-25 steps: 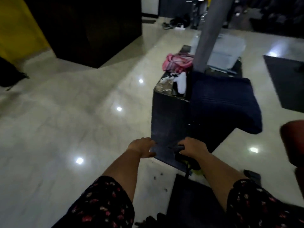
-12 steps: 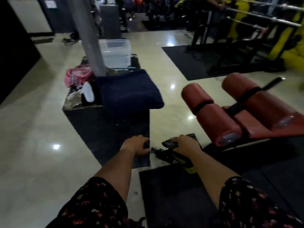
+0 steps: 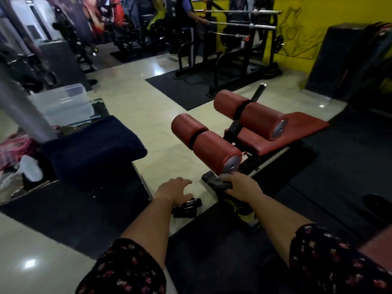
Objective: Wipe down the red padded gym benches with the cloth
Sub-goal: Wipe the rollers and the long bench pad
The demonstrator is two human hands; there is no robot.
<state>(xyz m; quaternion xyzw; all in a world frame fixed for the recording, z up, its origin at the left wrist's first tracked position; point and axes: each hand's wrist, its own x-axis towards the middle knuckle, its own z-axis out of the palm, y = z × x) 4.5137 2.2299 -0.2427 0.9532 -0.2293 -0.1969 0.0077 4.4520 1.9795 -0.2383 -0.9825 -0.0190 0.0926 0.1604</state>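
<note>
Glossy cream tiled floor (image 3: pixel 135 107) with black rubber mats (image 3: pixel 212 257) under most of the kit. Black steel barbell rack (image 3: pixel 239 49) stands at the back against the yellow wall (image 3: pixel 301 22). Red padded gym bench (image 3: pixel 282 132) sits centre-right on a mat: flat red seat pad plus two red cylindrical roller pads on a black frame, the near red roller pad (image 3: pixel 203 143) ending in a grey metal cap. Left of it, a folded dark navy towel (image 3: pixel 93 149) lies on a low dark block, clear plastic storage box (image 3: pixel 63 102) behind it. Right hand (image 3: pixel 241 185) is curled round a crumpled grey cloth (image 3: pixel 218 181), just below the near roller's cap; can't tell if the cloth touches the pad. Left hand (image 3: pixel 174 189) is spread, fingers relaxed, gripping nothing, above a small black object (image 3: pixel 188 206) on the floor; contact unclear.
</note>
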